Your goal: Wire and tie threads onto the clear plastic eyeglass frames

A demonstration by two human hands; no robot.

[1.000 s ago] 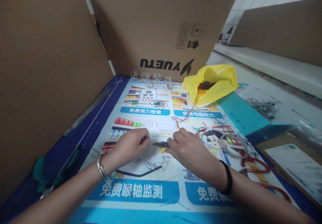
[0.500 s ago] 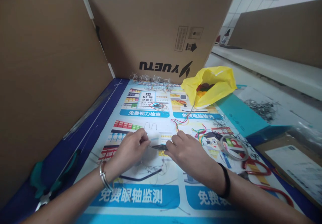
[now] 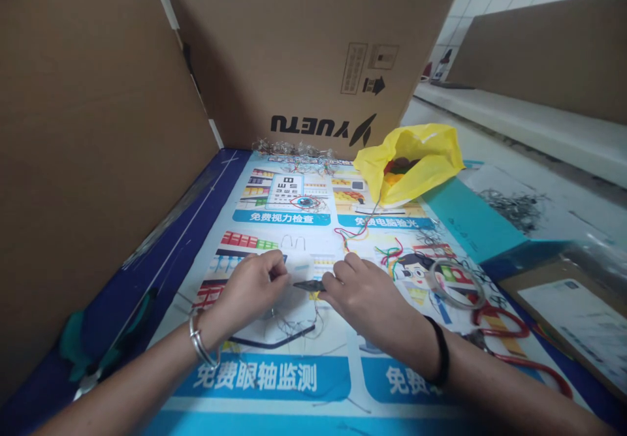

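Note:
My left hand (image 3: 251,286) is closed in a pinch over the printed poster mat (image 3: 274,384), holding something too thin to make out. My right hand (image 3: 365,292) grips a small dark pointed tool (image 3: 308,285), whose tip points left toward the left fingertips. The two hands are almost touching. Under them lie thin wires and a dark curved strip (image 3: 274,341). A silver bangle circles my left wrist and a black band my right.
Cardboard walls (image 3: 98,129) stand at left and behind. A yellow bag (image 3: 416,162) holds coloured pieces at back right. A tape roll (image 3: 453,284), red-handled scissors (image 3: 509,341), coloured threads (image 3: 386,253), a teal box (image 3: 470,224) and green-handled pliers (image 3: 98,351) lie around.
Both hands stay close together with only small shifts; the tool tip has drawn slightly away from the left fingertips. The camera view moved a little.

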